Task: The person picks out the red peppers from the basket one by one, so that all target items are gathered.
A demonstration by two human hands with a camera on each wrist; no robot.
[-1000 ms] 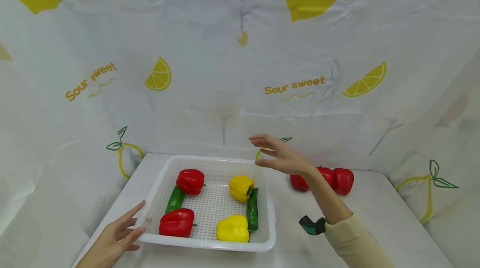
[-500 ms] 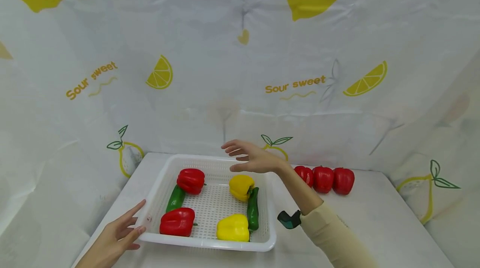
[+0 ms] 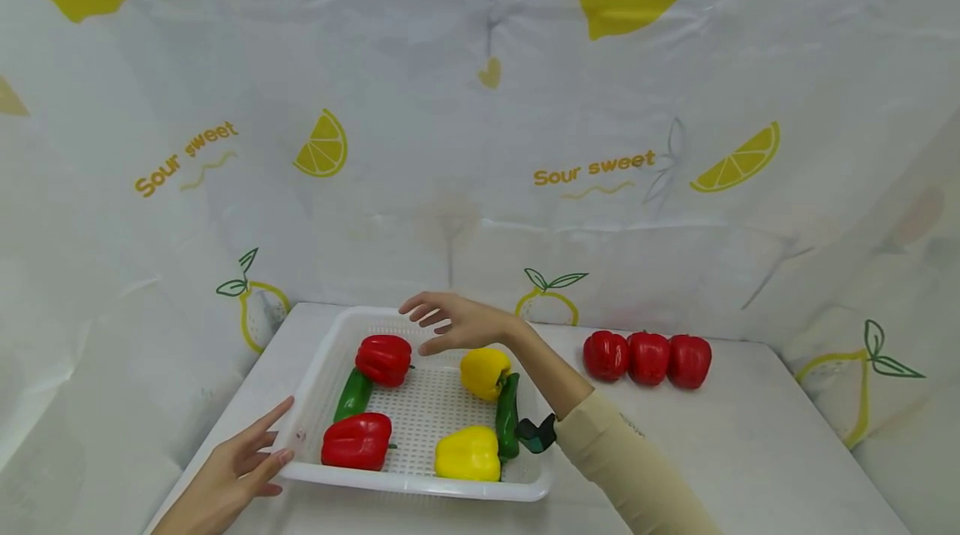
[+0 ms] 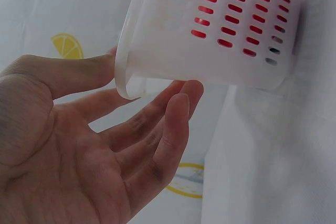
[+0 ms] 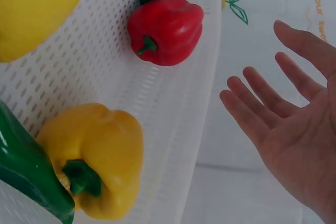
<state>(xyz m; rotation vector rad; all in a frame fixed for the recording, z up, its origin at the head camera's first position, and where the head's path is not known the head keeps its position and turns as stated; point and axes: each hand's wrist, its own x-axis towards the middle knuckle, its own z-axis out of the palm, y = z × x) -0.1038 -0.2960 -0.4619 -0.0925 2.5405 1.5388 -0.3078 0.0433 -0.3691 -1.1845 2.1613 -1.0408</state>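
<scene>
A white perforated plastic basket [image 3: 420, 482] holds two red bell peppers, one at the far left [image 3: 383, 360] and one at the near left [image 3: 357, 441]. A green pepper [image 3: 353, 396] lies between them. On the right are two yellow bell peppers, far [image 3: 484, 373] and near [image 3: 467, 453], beside a long green chili pepper [image 3: 507, 417]. My left hand [image 3: 238, 464] touches the basket's near left corner, its thumb at the rim and fingers by the outer wall in the left wrist view. Above the basket's far side, my right hand [image 3: 461, 322] hovers with loosely extended fingers, holding nothing.
Three red bell peppers [image 3: 648, 357] stand in a row on the white table [image 3: 712, 443], right of the basket. Behind the table hangs a white sheet [image 3: 420, 185] printed with lemons. A dark device [image 3: 537, 433] sits at my right wrist.
My right hand has moved left and slightly lower, from the basket's far right corner to over its far middle, uncovering the red bell pepper row. My left hand stays at the corner.
</scene>
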